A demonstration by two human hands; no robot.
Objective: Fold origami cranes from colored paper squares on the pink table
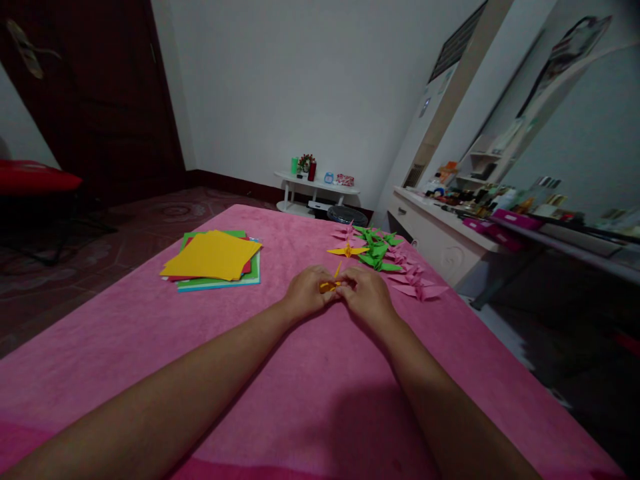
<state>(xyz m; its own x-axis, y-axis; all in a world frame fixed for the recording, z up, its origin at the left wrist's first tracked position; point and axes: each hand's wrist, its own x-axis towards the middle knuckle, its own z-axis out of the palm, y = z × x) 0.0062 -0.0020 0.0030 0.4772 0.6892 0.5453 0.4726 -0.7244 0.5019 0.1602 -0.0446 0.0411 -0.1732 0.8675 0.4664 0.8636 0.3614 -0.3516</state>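
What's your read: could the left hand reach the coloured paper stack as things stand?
Probably yes: only pink cloth shows between the left hand and the coloured paper stack. It and the right hand are holding folded yellow paper, though, so it would likely need to let go first.

The yellow folded paper [327,287] sits partly hidden between the left hand [307,291] and right hand [368,292]; one narrow point projects upward.

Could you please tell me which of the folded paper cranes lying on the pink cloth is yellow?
The crane just beyond the right hand, left of the green cranes; the others lying there are green or pink.
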